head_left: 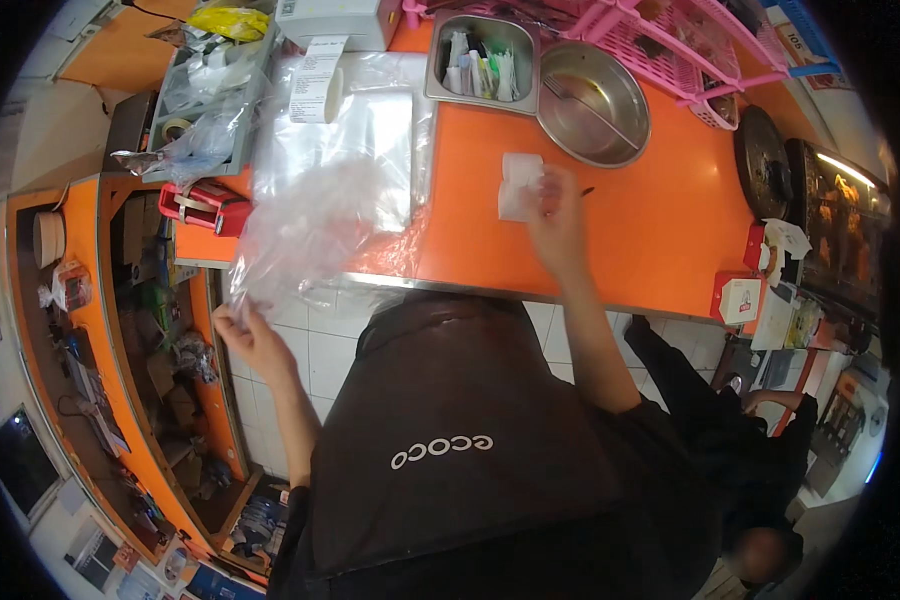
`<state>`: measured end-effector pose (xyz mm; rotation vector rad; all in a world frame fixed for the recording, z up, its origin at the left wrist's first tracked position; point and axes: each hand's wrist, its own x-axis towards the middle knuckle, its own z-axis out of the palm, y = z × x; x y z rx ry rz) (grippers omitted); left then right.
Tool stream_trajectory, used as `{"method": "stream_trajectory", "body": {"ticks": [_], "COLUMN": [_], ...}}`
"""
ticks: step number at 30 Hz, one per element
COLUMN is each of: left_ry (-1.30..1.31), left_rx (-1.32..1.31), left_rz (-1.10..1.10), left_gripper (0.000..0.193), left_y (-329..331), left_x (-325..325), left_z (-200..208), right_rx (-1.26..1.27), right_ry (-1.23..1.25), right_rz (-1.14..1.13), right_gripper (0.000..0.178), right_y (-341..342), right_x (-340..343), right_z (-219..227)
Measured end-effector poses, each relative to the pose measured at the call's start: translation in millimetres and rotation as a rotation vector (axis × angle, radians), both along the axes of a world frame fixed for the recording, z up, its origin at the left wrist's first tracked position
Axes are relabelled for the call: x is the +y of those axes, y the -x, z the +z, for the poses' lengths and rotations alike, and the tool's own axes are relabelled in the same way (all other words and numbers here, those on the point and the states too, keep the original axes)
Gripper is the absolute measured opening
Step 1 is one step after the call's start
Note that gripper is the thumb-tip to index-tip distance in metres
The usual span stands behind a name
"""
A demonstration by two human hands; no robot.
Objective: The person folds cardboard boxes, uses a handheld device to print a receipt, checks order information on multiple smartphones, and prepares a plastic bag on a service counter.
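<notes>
Out past the table's left front edge, my left hand (248,328) pinches the edge of a thin clear plastic bag (305,225). The bag spreads up and to the right over a stack of clear plastic sheets or bags (382,150) on the table. Two small white round containers (516,198) sit close together at the middle of the orange tabletop (470,240). My right hand (555,205) is at their right side, its fingers curled and smeared by motion. Whether it grips them or only touches them is unclear.
A steel bin of packets (482,65) and a round divided steel pan (595,105) stand at the back. Pink baskets (660,50) are behind. Left are a grey tray (195,130) and a red tape dispenser (205,208). Another person (730,440) is at the right.
</notes>
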<state>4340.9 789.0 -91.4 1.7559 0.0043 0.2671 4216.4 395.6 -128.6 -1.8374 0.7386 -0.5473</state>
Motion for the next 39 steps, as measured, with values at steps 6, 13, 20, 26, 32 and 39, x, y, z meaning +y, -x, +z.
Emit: {"method": "stream_trajectory", "body": {"ticks": [6, 13, 20, 26, 32, 39], "left_ry": [-0.105, -0.192, -0.254, -0.385, -0.825, -1.031], "left_rx": [0.100, 0.090, 0.063, 0.197, 0.004, -0.398], "left_rz": [-0.359, -0.439, -0.367, -0.266, -0.161, -0.257], "left_gripper": [0.048, 0.052, 0.052, 0.054, 0.069, 0.060], "left_y": [19, 22, 11, 11, 3, -31], "left_x": [-45, -66, -61, -75, -84, -97], "left_z": [-14, 3, -4, 20, 25, 20], "right_rx": [0.142, 0.111, 0.124, 0.167, 0.141, 0.090], "right_ry": [-0.024, -0.048, -0.010, -0.015, -0.168, -0.125], "right_rz": [-0.103, -0.090, -0.132, -0.659, -0.880, -0.197], "right_gripper": [0.048, 0.046, 0.054, 0.093, 0.090, 0.050], "right_y": [29, 32, 50, 178, 218, 102], "right_x": [-37, -27, -35, -132, -153, -45], "right_z": [-17, -24, -22, -83, -41, -50]}}
